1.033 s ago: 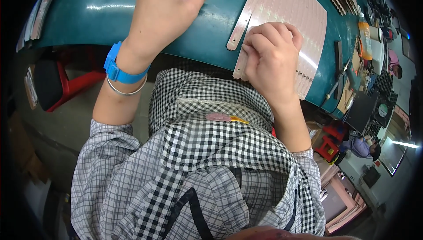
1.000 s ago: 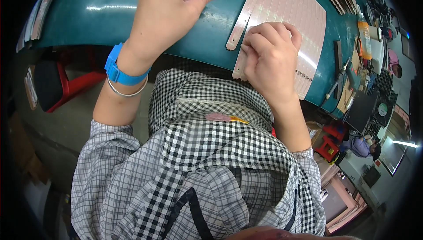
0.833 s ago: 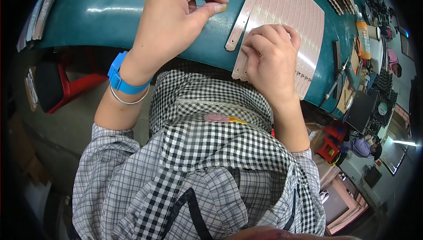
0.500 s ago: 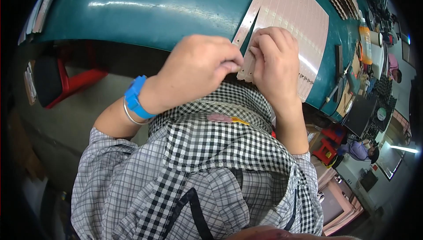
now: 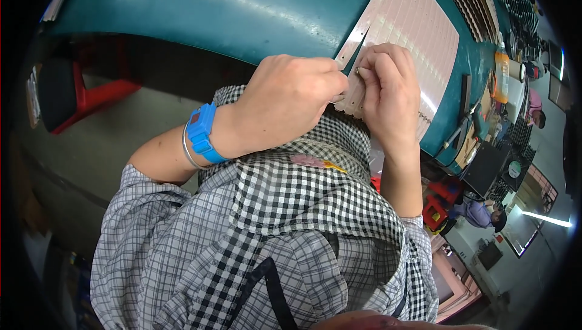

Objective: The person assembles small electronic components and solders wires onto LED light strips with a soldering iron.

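1. Head view, the hands: the left hand [image 5: 297, 96] comes in from the left, its fingers curled and drawn in toward the thumb, just beside the lower ends of the strips; whether it pinches anything, I cannot tell
2. The right hand [image 5: 391, 90] rests over the strips with its fingers bent and the thumb and forefinger close together – a small dark spot shows at their tips, too small to tell if it is a held piece
3. The pale pink strips [image 5: 418, 33] lie side by side as a sheet on the green desk [image 5: 212, 9], reaching its near edge; the leftmost strip [image 5: 351, 48] is angled away from its neighbour, and a narrow wedge of dark green shows between them
4. On the left wrist sit a blue band [image 5: 203, 130] and, further up the forearm, a thin bangle [image 5: 188, 148]
5. A black-and-white checked apron [image 5: 291, 203] covers the lap, over a grey plaid shirt [image 5: 145, 233]
6. Further right, wavy-edged strips [image 5: 470, 0] lie at the far side, with a bottle of orange liquid [image 5: 501, 75] and a dark bar [image 5: 465, 90] nearer
7. To the left, below desk level, stands a red and black chair [image 5: 100, 103] – and at far right a co-worker in a purple top [image 5: 479, 212] appears sideways
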